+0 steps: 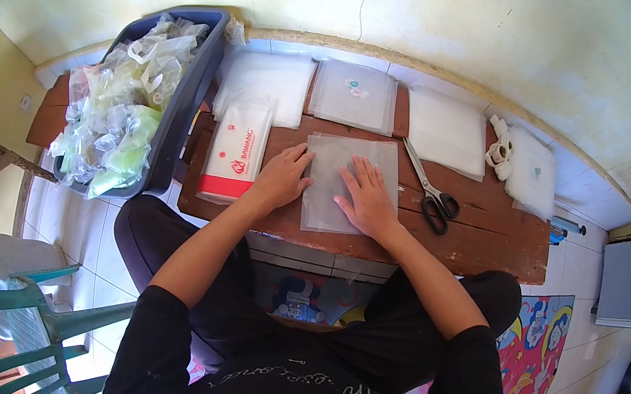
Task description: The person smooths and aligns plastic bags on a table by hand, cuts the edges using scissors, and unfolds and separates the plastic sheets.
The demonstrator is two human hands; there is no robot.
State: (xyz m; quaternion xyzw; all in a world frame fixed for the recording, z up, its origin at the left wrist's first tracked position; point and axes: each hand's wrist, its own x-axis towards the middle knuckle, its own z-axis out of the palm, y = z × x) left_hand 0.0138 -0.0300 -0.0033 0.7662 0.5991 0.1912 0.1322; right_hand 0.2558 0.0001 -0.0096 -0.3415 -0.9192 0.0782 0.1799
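Translucent rectangular plastic sheet (322, 198): flat on the brown wooden table (486, 237), between and under the hands;
Left hand (285, 178): loosely open, fingers slightly bent, touching the sheet's left edge; nothing visibly grasped;
Right hand (368, 198): open, fingers extended and somewhat apart, laid on the sheet; nothing grasped;
Black-handled metal scissors (430, 190): just right of the right hand, blades pointing away;
White-and-red plastic packet marked BAWANG (235, 153): just left of the left hand;
Clear plastic stacks (447, 132): beyond both hands.
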